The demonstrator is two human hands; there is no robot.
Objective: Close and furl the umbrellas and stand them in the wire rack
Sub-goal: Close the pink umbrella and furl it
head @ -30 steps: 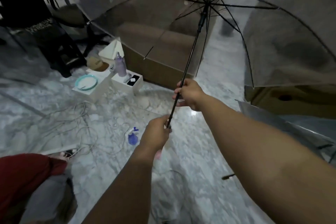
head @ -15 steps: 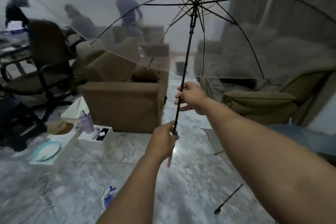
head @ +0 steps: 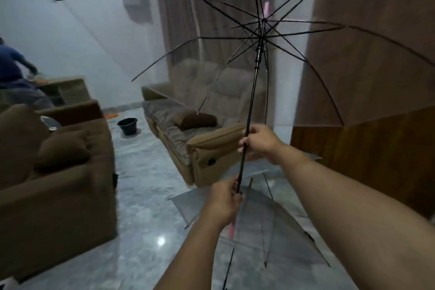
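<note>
An open clear umbrella [head: 253, 92] with black ribs and a black shaft is held up in front of me, its canopy spread wide above. My left hand [head: 222, 202] grips its pink handle at the lower end. My right hand [head: 260, 141] is closed around the shaft higher up, well below the runner. A second clear umbrella [head: 266, 221] lies open on the floor under my hands. No wire rack is in view.
A brown armchair [head: 54, 186] stands at the left and a brown sofa [head: 200, 129] ahead. A black bucket [head: 127, 125] sits on the marble floor between them. A person in blue [head: 11, 66] bends at the far left. Wood panelling [head: 364, 148] is on the right.
The view has swung up and to the right, from the floor clutter to the sofa and wall. Both hands keep their hold on the umbrella, which stays open and now stands more upright.
</note>
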